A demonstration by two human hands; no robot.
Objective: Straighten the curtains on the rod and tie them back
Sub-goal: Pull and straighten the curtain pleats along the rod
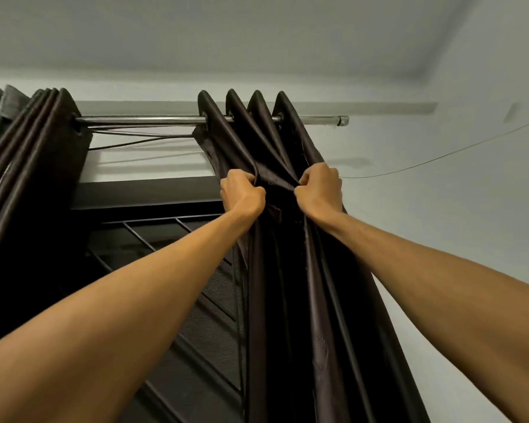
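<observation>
Curtain (275, 300) folds bunched in each grip — left hand (242, 195), right hand (318, 190) — bare rod (141, 120) leftward

I see the glossy dark brown fabric curtain on the right (287, 285), plain, its folds catching a paler brown sheen. The bunched fabric curtain on the left (28, 166) is the same dark brown, streaked with lighter ridges. The round metal rod (141, 120) is silver-grey with bright highlights. Behind them, the window grille of thin bars (208, 355) is black, with diagonal and level lines over dark, finely ribbed mesh. The smooth painted wall (440, 209) is pale grey-white, the flat ceiling (257, 32) a duller grey.
</observation>
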